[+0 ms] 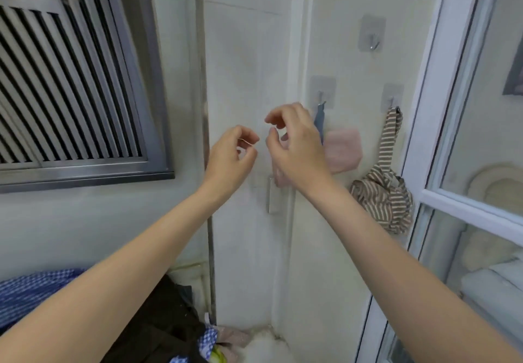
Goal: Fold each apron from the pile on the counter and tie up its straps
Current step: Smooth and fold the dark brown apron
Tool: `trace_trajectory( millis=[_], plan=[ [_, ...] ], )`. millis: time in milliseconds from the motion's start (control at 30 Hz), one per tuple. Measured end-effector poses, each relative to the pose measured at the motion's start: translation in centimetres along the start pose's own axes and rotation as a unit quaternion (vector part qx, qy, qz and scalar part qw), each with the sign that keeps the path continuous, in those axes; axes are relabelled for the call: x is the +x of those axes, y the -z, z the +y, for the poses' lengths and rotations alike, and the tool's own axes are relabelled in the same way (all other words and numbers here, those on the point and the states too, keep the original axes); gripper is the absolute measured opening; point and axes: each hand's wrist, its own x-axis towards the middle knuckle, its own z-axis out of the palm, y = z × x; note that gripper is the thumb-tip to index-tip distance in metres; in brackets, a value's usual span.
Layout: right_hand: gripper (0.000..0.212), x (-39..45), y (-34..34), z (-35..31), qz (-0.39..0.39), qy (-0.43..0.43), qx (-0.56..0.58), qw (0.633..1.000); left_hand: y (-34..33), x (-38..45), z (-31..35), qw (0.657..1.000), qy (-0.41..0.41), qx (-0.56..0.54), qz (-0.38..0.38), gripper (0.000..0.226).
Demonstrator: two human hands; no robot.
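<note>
My left hand [232, 158] and right hand [294, 141] are both raised in front of the wall, close together, fingers loosely curled with a gap between thumb and fingertips. Neither visibly holds cloth. Just behind my right hand a folded pink apron [343, 150] hangs by a blue strap [319, 122] from a wall hook [321, 90]. To its right a brown-striped apron bundle [382, 198] hangs from another hook [392, 95]. At the bottom left lies the pile: a blue checked apron [28, 292] and a dark cloth [158, 320], partly hidden by my left forearm.
A barred window [65, 79] fills the upper left. A white-framed glass door [467, 164] stands at the right. More stick-on hooks [372, 34] sit bare higher up the wall. A metal handle [273, 198] is fixed below my hands.
</note>
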Motion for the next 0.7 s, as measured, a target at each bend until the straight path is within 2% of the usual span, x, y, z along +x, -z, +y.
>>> trace_trajectory(
  millis=[67,167,300,400,500,533,700],
  plan=[
    [0.017,-1.8,-3.2,-2.2,-0.085,0.001,0.03,0.996,2.2,-2.7,-1.5,0.999,-0.008,0.03,-0.027,0.015],
    [0.025,-6.1,-8.8,-5.2,-0.265,-0.042,0.058,0.962,7.3,-8.2,-5.7,0.982,0.083,0.104,-0.131,0.018],
    [0.038,-14.5,-16.5,-9.0,-0.541,-0.088,0.047,0.835,15.3,-18.0,-13.3,0.92,0.234,0.187,-0.252,0.017],
    [0.035,-21.5,-21.0,-12.1,-0.667,-0.118,0.04,0.734,21.2,-25.4,-16.9,0.855,0.326,0.24,-0.325,0.019],
    [0.042,-27.9,-23.6,-15.2,-0.739,-0.238,0.071,0.626,25.9,-31.6,-19.0,0.812,0.382,0.248,-0.364,0.019],
    [0.045,-29.5,-24.0,-15.9,-0.742,-0.278,0.075,0.606,26.9,-33.0,-19.3,0.805,0.392,0.244,-0.372,0.02],
    [0.037,-33.4,-25.5,-19.4,-0.663,-0.415,0.093,0.616,30.3,-36.8,-20.0,0.777,0.404,0.232,-0.424,0.027]
  ],
)
